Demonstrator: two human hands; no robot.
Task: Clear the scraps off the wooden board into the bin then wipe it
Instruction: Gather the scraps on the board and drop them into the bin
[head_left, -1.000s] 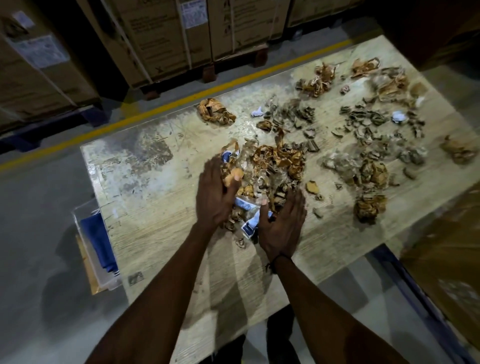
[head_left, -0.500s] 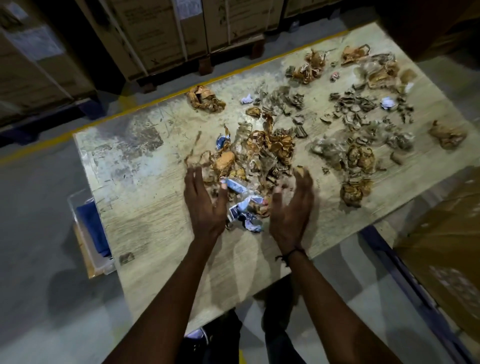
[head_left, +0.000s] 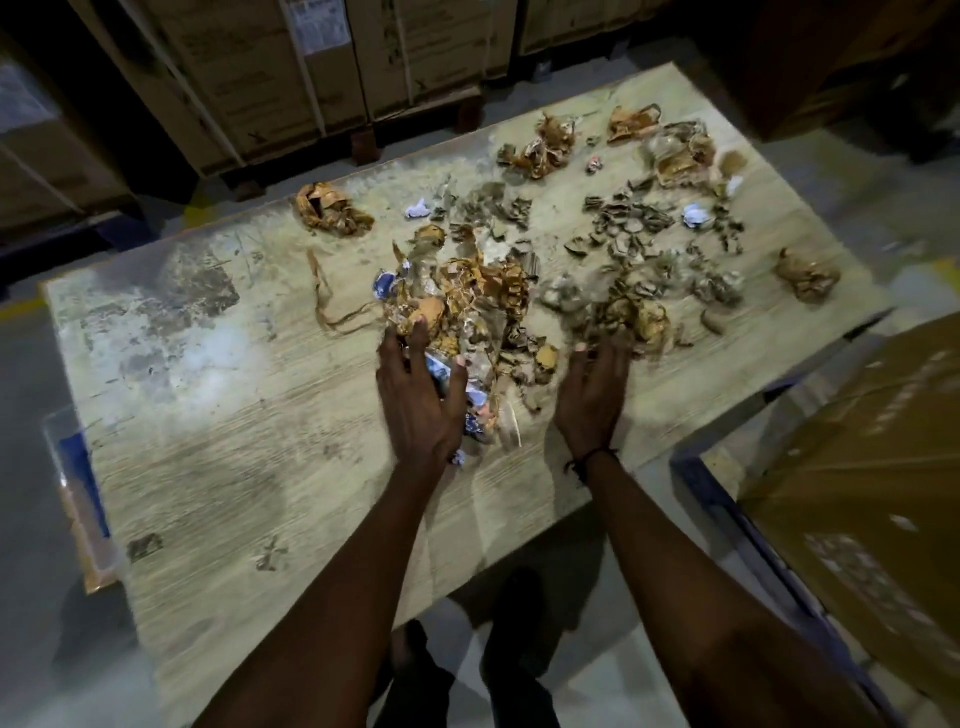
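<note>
1. Scraps of torn brown paper, clear film and blue-printed wrapper are heaped near the middle of the wooden board, with more loose bits scattered over its far and right parts.
2. Flat on the near left edge of the heap, the left hand is seen with fingers spread and straight, its fingertips touching an orange-brown wad and its thumb lying against a blue-printed wrapper.
3. To the right of the heap, the right hand is shown with fingers extended and slightly fanned; it is blurred, and whether it touches the board cannot be told. A dark cord is worn at its wrist.
4. A thin brown strip lies just left of the heap, and a separate crumpled brown wad sits near the far edge.
5. A clear bin with something blue inside is seen beside the left end of the board, lower down.
6. Strapped cardboard boxes are stacked beyond the board, and another carton stands at the right.
</note>
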